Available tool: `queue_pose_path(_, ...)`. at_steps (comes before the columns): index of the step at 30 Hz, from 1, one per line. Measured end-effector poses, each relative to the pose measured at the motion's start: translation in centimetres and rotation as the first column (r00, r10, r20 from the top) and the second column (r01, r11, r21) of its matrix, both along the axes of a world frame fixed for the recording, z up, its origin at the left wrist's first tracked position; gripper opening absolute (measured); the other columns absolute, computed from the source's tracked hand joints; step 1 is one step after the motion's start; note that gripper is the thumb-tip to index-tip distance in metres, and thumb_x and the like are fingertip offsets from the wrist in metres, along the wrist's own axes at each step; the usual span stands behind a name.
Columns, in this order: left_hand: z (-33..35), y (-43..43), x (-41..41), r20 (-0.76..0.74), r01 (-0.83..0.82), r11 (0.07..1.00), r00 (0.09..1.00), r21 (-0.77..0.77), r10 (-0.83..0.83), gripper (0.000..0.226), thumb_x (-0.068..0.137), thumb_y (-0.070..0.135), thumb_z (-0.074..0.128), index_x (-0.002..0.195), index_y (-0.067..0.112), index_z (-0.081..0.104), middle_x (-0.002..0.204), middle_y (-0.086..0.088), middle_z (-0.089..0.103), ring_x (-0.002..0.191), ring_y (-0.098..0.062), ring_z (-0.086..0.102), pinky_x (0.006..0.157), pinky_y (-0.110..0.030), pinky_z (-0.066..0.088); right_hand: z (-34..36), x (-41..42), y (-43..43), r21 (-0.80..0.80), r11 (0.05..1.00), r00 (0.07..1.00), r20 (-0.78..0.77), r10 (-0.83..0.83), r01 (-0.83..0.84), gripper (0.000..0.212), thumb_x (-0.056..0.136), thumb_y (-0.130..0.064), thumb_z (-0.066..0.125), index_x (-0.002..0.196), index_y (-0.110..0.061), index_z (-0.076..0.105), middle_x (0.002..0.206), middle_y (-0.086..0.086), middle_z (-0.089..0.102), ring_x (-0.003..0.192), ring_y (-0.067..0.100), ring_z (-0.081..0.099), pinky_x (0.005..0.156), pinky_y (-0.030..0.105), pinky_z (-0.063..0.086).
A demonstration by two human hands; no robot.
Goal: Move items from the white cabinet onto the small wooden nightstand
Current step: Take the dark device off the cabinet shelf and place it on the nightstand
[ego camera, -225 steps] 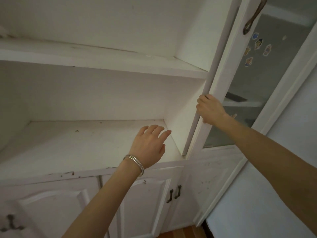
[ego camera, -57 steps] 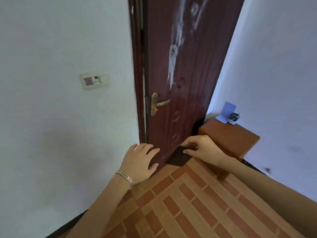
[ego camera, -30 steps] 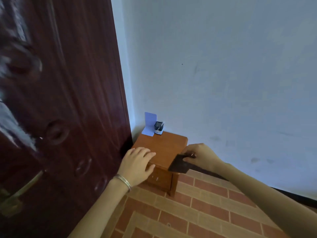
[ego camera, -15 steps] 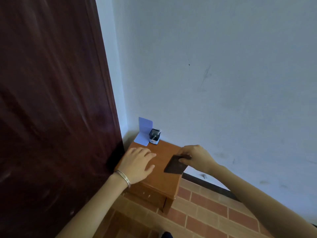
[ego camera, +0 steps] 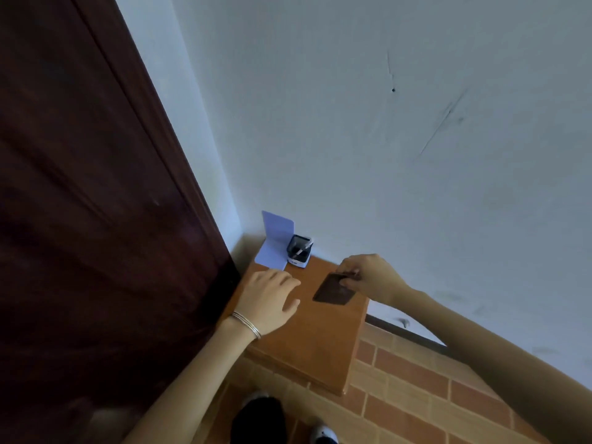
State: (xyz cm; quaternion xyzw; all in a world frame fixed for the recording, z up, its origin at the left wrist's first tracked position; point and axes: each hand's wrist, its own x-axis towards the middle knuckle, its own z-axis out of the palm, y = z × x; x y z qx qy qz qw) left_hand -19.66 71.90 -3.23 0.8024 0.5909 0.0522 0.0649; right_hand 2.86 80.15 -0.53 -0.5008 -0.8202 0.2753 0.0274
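The small wooden nightstand point(ego camera: 314, 341) stands in the corner between a dark door and a pale wall. My right hand point(ego camera: 368, 277) pinches the far edge of a flat dark brown card-like item point(ego camera: 333, 291), holding it tilted just over the right side of the nightstand top. My left hand point(ego camera: 269, 299) hovers flat and relaxed over the left side of the top, holding nothing. At the back of the top stand a folded light blue card point(ego camera: 277, 241) and a small black-and-white box point(ego camera: 299, 251). The white cabinet is out of view.
A dark red-brown door point(ego camera: 96, 219) fills the left side, close against the nightstand. The pale wall point(ego camera: 384, 123) runs behind and to the right. Brick-pattern floor tiles point(ego camera: 416, 395) lie in front, with my shoes point(ego camera: 323, 435) at the bottom edge.
I have turned from the cabinet, walked past the door and come up over the nightstand. My right hand has carried the dark item over its top; my left hand moved along above it.
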Motion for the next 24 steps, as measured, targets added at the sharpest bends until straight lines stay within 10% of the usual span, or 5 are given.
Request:
queue_pose_path(12,-14.1,10.5,-5.4,0.002,0.177,0.954,0.983,-0.241,-0.182,0.043,0.093,0.037,0.041,0.134,0.025,0.044,0.139,0.006,0.043,0.129,-0.012,0.035,0.103,-0.031,0.026,-14.7,-6.4,4.3,-0.163,0.908,0.92,-0.007,-0.392,0.386,0.015,0.08,-0.014,0.063,0.093,-0.019,0.068,0.093,-0.001,0.07,0.083,0.014,0.063,0.067,0.029,0.052)
queue_pose_path(24,-32.2,15.6,-5.3,-0.059,0.158,0.93,0.981,-0.331,-0.187,0.058,0.093,0.044,0.044,0.144,0.023,0.026,0.154,0.001,0.017,0.14,-0.017,0.015,0.11,-0.034,0.019,-32.0,-7.4,10.7,0.33,0.891,0.921,0.122,-0.37,0.314,0.018,0.066,-0.002,0.069,0.077,-0.016,0.067,0.067,-0.001,0.06,0.057,0.022,0.058,0.04,0.022,0.029)
